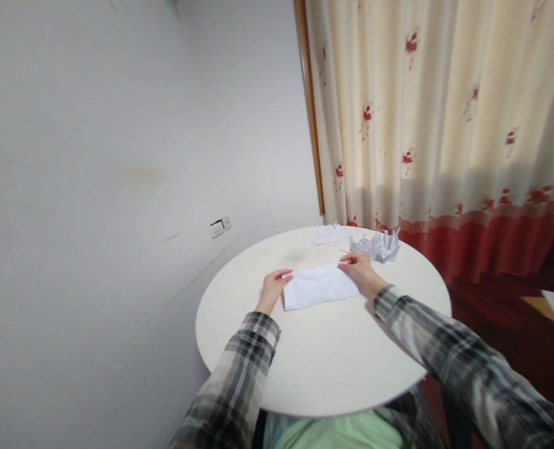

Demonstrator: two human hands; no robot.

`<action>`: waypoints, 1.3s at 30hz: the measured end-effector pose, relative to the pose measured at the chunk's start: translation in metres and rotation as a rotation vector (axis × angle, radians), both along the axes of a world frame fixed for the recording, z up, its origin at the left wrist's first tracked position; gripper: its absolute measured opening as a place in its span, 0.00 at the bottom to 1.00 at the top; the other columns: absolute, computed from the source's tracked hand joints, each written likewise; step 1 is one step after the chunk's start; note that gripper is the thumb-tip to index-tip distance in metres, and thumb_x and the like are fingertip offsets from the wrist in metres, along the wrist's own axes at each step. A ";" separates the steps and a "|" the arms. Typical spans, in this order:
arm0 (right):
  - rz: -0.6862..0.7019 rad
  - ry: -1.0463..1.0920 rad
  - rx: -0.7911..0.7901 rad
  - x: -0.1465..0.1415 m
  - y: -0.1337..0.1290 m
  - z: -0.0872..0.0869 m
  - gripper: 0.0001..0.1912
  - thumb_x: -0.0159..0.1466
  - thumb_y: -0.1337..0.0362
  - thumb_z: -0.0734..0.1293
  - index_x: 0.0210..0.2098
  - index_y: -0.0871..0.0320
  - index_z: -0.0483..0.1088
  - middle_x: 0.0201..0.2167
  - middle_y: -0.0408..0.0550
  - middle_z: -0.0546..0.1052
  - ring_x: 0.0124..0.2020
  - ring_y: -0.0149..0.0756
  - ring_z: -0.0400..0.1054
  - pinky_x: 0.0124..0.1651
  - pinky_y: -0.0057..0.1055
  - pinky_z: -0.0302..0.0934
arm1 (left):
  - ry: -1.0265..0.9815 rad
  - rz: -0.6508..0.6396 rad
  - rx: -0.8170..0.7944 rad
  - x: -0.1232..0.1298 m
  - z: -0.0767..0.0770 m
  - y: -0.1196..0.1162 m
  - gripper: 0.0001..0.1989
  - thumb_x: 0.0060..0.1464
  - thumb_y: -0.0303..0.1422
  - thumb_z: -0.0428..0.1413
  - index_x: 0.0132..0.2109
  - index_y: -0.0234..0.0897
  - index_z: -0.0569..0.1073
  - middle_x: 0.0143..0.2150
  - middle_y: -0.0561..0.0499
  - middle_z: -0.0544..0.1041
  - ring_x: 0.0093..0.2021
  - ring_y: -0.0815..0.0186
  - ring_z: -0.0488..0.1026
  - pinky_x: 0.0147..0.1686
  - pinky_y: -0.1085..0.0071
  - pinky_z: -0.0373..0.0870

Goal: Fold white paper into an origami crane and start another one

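Plaid long-sleeve shirt, pale green layer at the front, bare hands.
Left sleeve and right sleeve: same check, black, grey and off-white, broad dark bands crossed by thin pale lines. Fabric looks soft, loose cut, creased along the forearms. Left cuff and right cuff end at the wrists, check there reads tighter; button detail too small to tell. Left hand and right hand uncovered from the cuff on, fingers slim. Light green garment at the torso, plain in the visible part, wrinkled. Dark plaid fabric right of it, pattern blurred.
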State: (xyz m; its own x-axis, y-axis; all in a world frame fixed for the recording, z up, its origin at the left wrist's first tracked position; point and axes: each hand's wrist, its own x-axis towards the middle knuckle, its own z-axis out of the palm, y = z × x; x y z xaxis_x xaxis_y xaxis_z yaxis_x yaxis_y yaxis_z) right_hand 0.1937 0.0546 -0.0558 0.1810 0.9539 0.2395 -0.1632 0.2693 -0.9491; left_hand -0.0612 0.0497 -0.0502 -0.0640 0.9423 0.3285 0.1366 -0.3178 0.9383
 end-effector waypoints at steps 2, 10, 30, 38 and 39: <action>0.001 -0.012 0.007 0.000 0.000 -0.001 0.14 0.38 0.66 0.70 0.25 0.60 0.66 0.16 0.39 0.65 0.17 0.25 0.56 0.20 0.24 0.49 | 0.011 0.006 -0.001 -0.001 -0.001 0.001 0.15 0.32 0.33 0.61 0.32 0.30 0.75 0.26 0.48 0.74 0.26 0.69 0.68 0.27 0.74 0.62; -0.019 -0.227 0.088 0.001 0.008 -0.009 0.09 0.40 0.65 0.68 0.22 0.62 0.67 0.16 0.39 0.66 0.19 0.26 0.57 0.22 0.24 0.49 | 0.226 0.073 0.057 -0.004 -0.002 0.002 0.10 0.34 0.30 0.58 0.30 0.32 0.76 0.23 0.51 0.73 0.23 0.69 0.65 0.25 0.74 0.59; -0.163 -1.469 0.219 -0.011 -0.015 0.010 0.09 0.56 0.73 0.59 0.31 0.60 0.70 0.32 0.52 0.71 0.37 0.39 0.61 0.37 0.29 0.49 | 1.173 0.053 0.343 0.016 0.012 -0.026 0.16 0.50 0.21 0.43 0.41 0.38 0.71 0.44 0.45 0.68 0.47 0.62 0.61 0.47 0.65 0.54; -0.095 -1.660 0.535 -0.024 -0.027 0.013 0.11 0.61 0.69 0.56 0.36 0.60 0.69 0.36 0.54 0.68 0.41 0.39 0.58 0.41 0.32 0.49 | 1.151 -0.178 0.354 0.020 0.017 -0.031 0.14 0.53 0.26 0.44 0.43 0.39 0.71 0.41 0.47 0.70 0.42 0.64 0.64 0.44 0.70 0.57; -0.050 -1.668 0.555 -0.025 -0.027 0.014 0.11 0.61 0.68 0.55 0.35 0.60 0.69 0.35 0.53 0.68 0.40 0.38 0.58 0.40 0.31 0.49 | 1.150 -0.163 0.346 0.021 0.017 -0.031 0.14 0.53 0.27 0.44 0.42 0.39 0.72 0.41 0.47 0.70 0.42 0.64 0.64 0.43 0.70 0.58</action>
